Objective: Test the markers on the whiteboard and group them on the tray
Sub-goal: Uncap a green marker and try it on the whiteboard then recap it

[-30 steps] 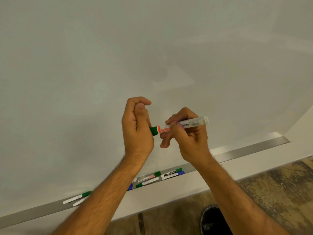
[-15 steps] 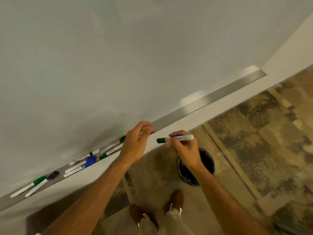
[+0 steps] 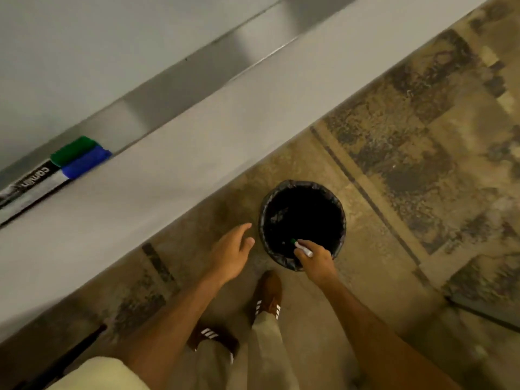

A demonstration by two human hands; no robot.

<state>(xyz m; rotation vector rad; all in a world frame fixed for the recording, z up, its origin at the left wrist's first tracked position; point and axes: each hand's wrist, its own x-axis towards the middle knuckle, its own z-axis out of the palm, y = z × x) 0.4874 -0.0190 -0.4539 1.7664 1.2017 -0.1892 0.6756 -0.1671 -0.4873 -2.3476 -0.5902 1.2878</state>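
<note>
Right hand (image 3: pixel 316 261) pinching light, stiff green marker (image 3: pixel 302 247) at its barrel over bin (image 3: pixel 340 220); left hand (image 3: pixel 232 253) relaxed, holding nothing.

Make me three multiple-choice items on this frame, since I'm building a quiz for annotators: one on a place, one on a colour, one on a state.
1. Where is the green-capped marker?
A. Lying on the whiteboard tray
B. In the right hand, over the black-lined bin
C. On the floor beside the shoes

2. What colours are the two marker caps in view on the whiteboard tray?
A. Red and black
B. Both green
C. Green and blue

3. How is the left hand?
A. Open, holding nothing
B. Gripping a marker cap
C. Pressed flat on the whiteboard

Answers:
1 B: the right hand pinches the marker above the open mouth of the bin.
2 C: a green cap lies beside a blue cap at the tray's left.
3 A: its fingers are spread and relaxed above the floor, with nothing in them.
</note>
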